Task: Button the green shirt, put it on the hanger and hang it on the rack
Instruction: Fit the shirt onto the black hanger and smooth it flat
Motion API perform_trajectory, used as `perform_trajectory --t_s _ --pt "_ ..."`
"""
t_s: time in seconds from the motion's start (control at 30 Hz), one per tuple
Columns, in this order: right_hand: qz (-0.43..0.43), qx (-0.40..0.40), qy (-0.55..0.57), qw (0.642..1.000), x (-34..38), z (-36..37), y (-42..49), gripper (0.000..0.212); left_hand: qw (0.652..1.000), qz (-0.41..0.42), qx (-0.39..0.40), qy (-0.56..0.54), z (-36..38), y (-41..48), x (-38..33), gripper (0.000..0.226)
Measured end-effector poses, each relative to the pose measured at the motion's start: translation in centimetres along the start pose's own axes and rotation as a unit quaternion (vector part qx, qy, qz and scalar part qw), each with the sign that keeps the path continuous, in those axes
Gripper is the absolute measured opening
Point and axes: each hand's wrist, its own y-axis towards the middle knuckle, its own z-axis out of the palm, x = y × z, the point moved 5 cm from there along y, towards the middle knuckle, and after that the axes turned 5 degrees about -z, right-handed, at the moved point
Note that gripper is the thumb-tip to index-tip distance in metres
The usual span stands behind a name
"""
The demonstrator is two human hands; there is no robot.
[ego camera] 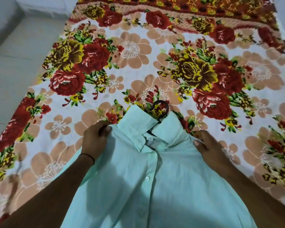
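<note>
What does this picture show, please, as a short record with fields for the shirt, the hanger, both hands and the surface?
green shirt: front closed below the collar
hanger: dark hook sticks out of the collar; rest hidden
left grip: pinches one shoulder of the shirt
right grip: pinches the other shoulder
floral blanket: lies under the shirt
rack: not in view

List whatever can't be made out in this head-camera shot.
Head view, all items:
Of the hanger only the dark hook shows; the green shirt covers the rest.
The shirt's lower part is cut off by the bottom edge.
Most fingers of the left hand and right hand are tucked under the shirt's shoulders.
The collar label is too small to read.
The rack is out of frame.
</note>
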Motion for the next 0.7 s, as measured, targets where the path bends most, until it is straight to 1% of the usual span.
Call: perform_trajectory --t_s 0.13,0.2,0.23,0.27,0.33,0.37,0.4,0.43,0.47,0.5,0.53,0.57,0.6,0.63,0.7 --pt "0.051 -0.005 0.031 0.998 0.7 0.0 -0.1 0.013 0.999 -0.003 0.037 0.029 -0.2 0.2 0.1 0.019" --pt "0.091 0.006 0.077 0.993 1.4 -0.2 -0.2 0.006 0.994 -0.004 0.077 0.072 -0.5 0.2 -0.2 0.028" --pt "0.098 -0.001 0.089 0.991 2.1 -0.4 0.0 0.007 0.993 -0.004 0.091 0.080 -0.7 0.2 -0.9 0.036" --pt "0.094 -0.032 0.081 0.992 2.9 -0.7 0.4 0.017 0.993 -0.011 0.097 0.070 -0.8 0.2 -1.7 0.040" --pt "0.075 -0.134 0.055 0.987 4.5 -1.4 1.4 0.038 0.996 -0.022 0.074 0.034 -1.2 0.5 -3.7 0.032" --pt "0.068 -0.179 0.047 0.980 5.4 -1.5 2.2 0.043 0.998 -0.035 0.057 0.008 -1.1 1.0 -4.7 0.030" --pt "0.066 -0.203 0.037 0.976 6.6 -1.3 3.1 0.045 0.998 -0.053 0.040 -0.018 -0.9 1.7 -5.5 0.035" --pt "0.064 -0.213 0.016 0.975 7.7 -0.7 4.1 0.047 0.997 -0.066 0.039 -0.027 -0.4 2.3 -6.6 0.045" --pt "0.076 -0.204 -0.018 0.976 8.9 -0.2 5.1 0.049 0.996 -0.073 0.055 -0.014 0.4 3.0 -7.6 0.056" --pt "0.091 -0.182 -0.064 0.977 9.9 0.6 5.9 0.052 0.994 -0.083 0.077 0.012 1.1 3.4 -8.5 0.067" --pt "0.109 -0.152 -0.106 0.977 10.5 1.6 6.4 0.054 0.989 -0.098 0.101 0.040 2.0 3.8 -9.0 0.071" --pt "0.127 -0.122 -0.132 0.975 11.1 2.6 6.8 0.056 0.984 -0.116 0.121 0.065 2.7 3.7 -9.5 0.068" --pt "0.151 -0.099 -0.139 0.974 11.4 3.4 6.8 0.054 0.979 -0.130 0.140 0.072 3.4 3.6 -9.7 0.060" --pt "0.170 -0.091 -0.132 0.972 11.5 3.9 6.8 0.049 0.976 -0.145 0.155 0.058 4.0 3.5 -9.5 0.049" --pt "0.193 -0.110 -0.084 0.971 11.5 3.9 6.3 0.031 0.970 -0.179 0.165 -0.016 4.7 3.4 -8.9 0.032"
